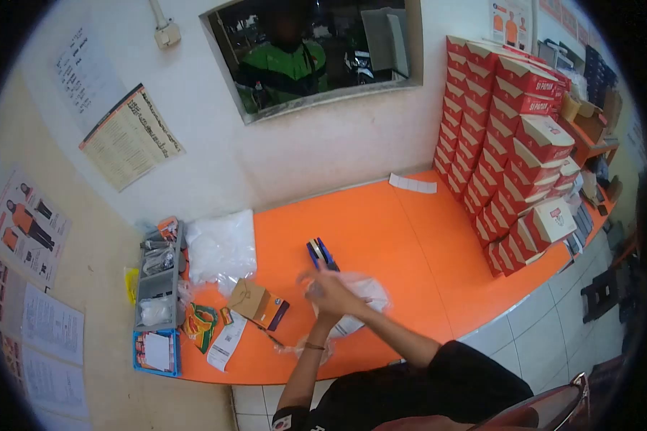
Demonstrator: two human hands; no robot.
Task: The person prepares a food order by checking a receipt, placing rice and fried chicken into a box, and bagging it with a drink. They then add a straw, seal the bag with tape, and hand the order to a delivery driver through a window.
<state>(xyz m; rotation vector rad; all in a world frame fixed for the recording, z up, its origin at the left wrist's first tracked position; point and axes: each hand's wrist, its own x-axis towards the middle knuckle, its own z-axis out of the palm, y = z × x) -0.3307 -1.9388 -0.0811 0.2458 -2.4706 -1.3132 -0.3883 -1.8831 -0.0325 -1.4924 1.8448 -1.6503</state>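
Both hands meet over the middle of the orange table (287, 223). My right hand (320, 284) reaches across the other, its fingers blurred by motion. Largely hidden beneath it, my left hand (331, 309) is over a clear plastic bag (370, 287) with something white inside. What the fingers hold, if anything, cannot be made out. Just beyond them lies a blue tape dispenser (321, 253). To the left, a brown cardboard box (248, 300) stands beside a receipt (227, 341) and a green and orange packet (200, 325).
Red and white boxes (507, 144) are stacked high at the right. A grey organizer (158, 284), a blue tray (156, 352) and plastic bags (221, 248) lie at the left. A person in a green jacket (287, 68) is beyond the window.
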